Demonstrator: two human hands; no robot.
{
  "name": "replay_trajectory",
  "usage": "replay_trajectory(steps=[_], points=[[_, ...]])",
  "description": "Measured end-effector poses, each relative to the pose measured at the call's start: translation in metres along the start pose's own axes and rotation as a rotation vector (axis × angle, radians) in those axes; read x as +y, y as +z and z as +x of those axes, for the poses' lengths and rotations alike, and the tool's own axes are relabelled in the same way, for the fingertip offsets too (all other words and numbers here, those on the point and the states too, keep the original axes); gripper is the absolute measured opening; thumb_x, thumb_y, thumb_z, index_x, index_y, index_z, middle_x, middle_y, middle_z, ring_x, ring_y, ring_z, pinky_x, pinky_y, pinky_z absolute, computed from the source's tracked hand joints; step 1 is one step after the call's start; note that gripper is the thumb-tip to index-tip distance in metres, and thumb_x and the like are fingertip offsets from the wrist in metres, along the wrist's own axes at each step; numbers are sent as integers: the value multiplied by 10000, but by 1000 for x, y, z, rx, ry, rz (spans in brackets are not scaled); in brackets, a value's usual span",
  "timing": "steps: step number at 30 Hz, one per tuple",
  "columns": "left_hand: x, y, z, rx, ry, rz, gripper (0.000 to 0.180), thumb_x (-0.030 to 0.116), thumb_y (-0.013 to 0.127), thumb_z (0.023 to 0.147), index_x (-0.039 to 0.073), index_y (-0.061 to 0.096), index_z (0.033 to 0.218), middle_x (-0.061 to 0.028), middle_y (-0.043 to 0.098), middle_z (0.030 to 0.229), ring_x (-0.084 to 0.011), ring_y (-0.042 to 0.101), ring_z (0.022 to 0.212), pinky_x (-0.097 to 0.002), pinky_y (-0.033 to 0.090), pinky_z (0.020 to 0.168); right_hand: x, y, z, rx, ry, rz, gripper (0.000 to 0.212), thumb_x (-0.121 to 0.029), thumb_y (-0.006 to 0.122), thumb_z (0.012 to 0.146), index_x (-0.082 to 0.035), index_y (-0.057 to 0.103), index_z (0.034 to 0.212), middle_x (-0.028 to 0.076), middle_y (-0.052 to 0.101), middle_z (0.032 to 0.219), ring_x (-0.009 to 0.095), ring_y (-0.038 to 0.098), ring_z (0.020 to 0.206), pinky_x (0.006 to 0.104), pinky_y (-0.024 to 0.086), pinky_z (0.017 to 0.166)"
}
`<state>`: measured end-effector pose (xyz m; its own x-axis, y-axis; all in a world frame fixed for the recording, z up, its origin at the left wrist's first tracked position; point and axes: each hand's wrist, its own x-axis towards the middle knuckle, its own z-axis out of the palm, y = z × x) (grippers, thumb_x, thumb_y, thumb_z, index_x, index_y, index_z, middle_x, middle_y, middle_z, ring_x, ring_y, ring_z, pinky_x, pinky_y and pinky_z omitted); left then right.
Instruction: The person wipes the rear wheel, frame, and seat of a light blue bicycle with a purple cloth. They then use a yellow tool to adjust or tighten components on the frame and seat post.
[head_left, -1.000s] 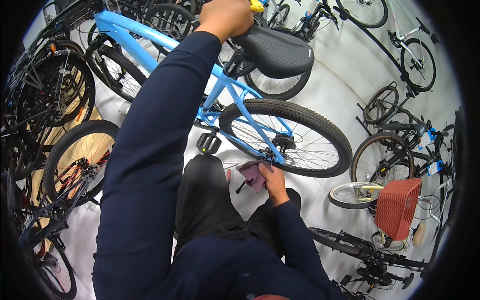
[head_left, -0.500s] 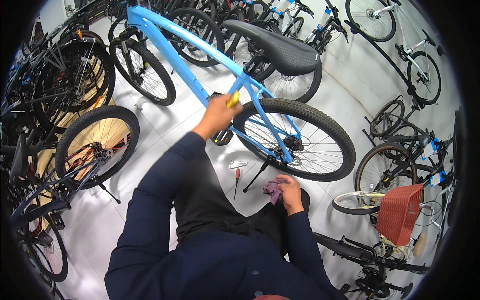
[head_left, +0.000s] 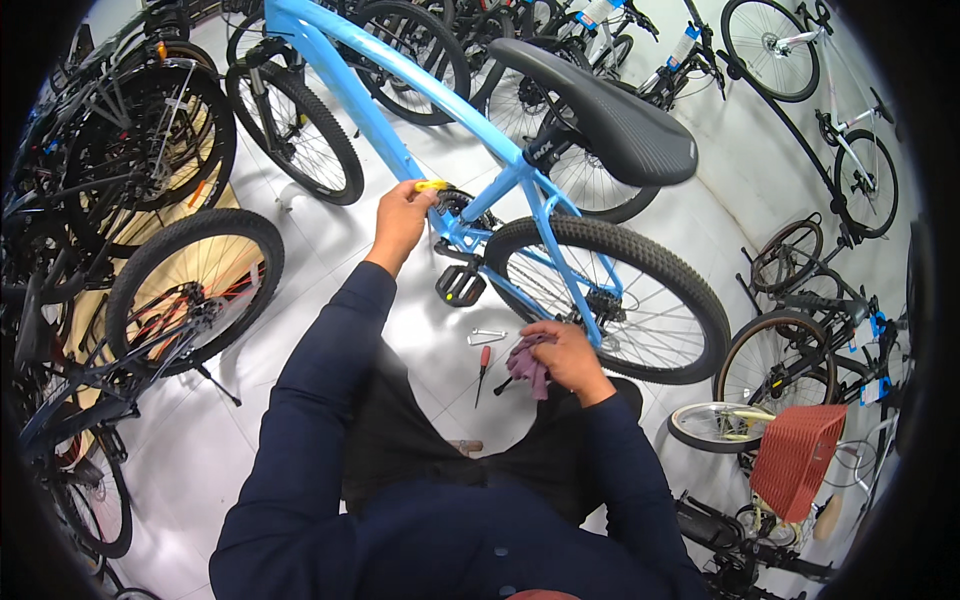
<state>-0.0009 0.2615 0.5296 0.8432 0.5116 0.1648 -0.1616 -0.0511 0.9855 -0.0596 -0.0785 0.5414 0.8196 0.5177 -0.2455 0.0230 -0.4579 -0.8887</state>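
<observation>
A light blue bicycle [head_left: 372, 118] with a black saddle [head_left: 600, 112] and a knobby rear wheel [head_left: 712, 310] stands before me. My left hand [head_left: 398, 228] is closed on a small yellow object [head_left: 433, 185], its kind unclear, beside the frame near the crank. Below that hand hangs a black pedal [head_left: 460, 286]. A crumpled mauve cloth [head_left: 530, 368] is gripped in my right hand [head_left: 568, 358], close to the lower rear wheel and over the kickstand. On the floor between my hands lie a red-handled screwdriver [head_left: 484, 362] and a silver metal tool [head_left: 487, 337].
Parked bikes crowd the left, with one wheel [head_left: 198, 292] nearest, and more fill the back. At right stand a bike with a red basket [head_left: 798, 462] and a tan-rimmed wheel [head_left: 775, 360]. A brown handle-like piece [head_left: 465, 447] lies between my legs.
My left hand has moved left, off the frame's seat-tube area, with the yellow object. My right hand has brought the cloth left and forward. The view has shifted, so the bike sits further right.
</observation>
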Motion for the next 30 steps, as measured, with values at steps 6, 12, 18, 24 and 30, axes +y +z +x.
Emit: replay_trajectory(steps=[6,12,18,24,30], points=[[-63,12,58,263,-213,-193,264,87,606,993,-33,523,1213,-110,700,950,-122,634,704,-237,530,627,17,12,72,-236,-67,-170,325,-72,590,830,-23,740,1114,118,765,965,198,723,876,295,547,811],[-97,9,83,319,-275,-48,236,91,559,1009,-28,491,1201,-116,694,976,-136,665,723,-260,559,628,34,42,109,-225,-13,-144,328,-82,555,840,-23,733,1109,160,753,985,296,729,903,345,550,837],[-106,16,90,319,-282,-59,225,87,550,1022,-33,476,1197,-125,678,989,-137,657,741,-244,560,630,26,55,95,-465,-18,-46,309,-40,530,839,-33,710,1090,158,725,882,331,709,833,389,548,785],[-113,18,90,320,-250,-18,233,80,554,1020,-47,477,1199,-129,684,984,-142,664,733,-244,561,626,24,51,85,-476,50,-68,297,-21,527,834,-33,704,1072,160,708,830,328,708,763,399,553,721],[-119,20,92,372,-217,-43,200,82,570,1009,-34,508,1160,-121,701,944,-151,686,700,-259,554,605,21,43,75,-442,34,-47,289,-17,525,834,-32,700,1063,158,703,813,323,709,742,401,555,712]])
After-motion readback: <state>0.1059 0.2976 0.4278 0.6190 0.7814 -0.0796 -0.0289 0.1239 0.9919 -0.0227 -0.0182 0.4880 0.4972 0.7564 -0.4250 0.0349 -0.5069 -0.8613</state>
